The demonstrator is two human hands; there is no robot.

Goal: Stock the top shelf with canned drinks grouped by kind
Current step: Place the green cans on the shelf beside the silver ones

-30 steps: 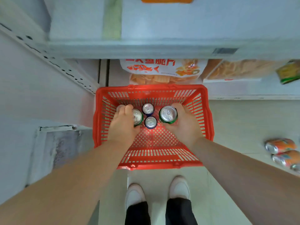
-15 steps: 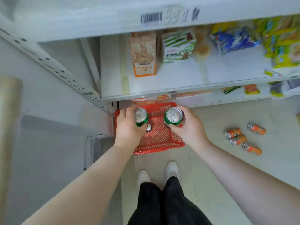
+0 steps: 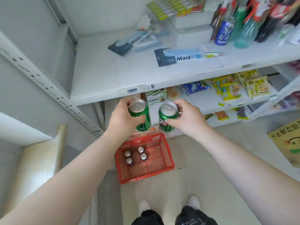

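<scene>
Head view, stock in transit: left hand (image 3: pixel 123 118) is gripping one green aluminium drink can (image 3: pixel 140 115) with fingers closed around its body; right hand (image 3: pixel 186 118) is gripping a second green aluminium drink can (image 3: pixel 168 116) the same way. Both cans are sitting upright in the air, side by side but apart, in front of and just below the front edge of the white metal shelf (image 3: pixel 113 75).

Stock remaining: red plastic mesh basket (image 3: pixel 162 168) is standing on the floor below the hands, with four small dark cans (image 3: pixel 135 155) showing silver tops, clustered toward its left rear.

Progress, as a judgement: stocking is looking barely begun. No loose green cans are showing on the white shelf; the pair in hand is waiting to be placed, and the four basket cans, apparently a different kind, are waiting after them.

Shelf occupants: two flat packets labelled "Mask" (image 3: pixel 180 56) are lying across the middle; white cartons (image 3: pixel 193 32) are sitting behind them; blurred bottles and a blue can (image 3: pixel 223 32) are crowding the right rear.

Obstructions: mask packets are taking up the central area, so the bare left front of the shelf is appearing the readiest spot. Whether this shelf is the topmost is not showing. Snack packets (image 3: pixel 227 88) are filling the shelf below.
</scene>
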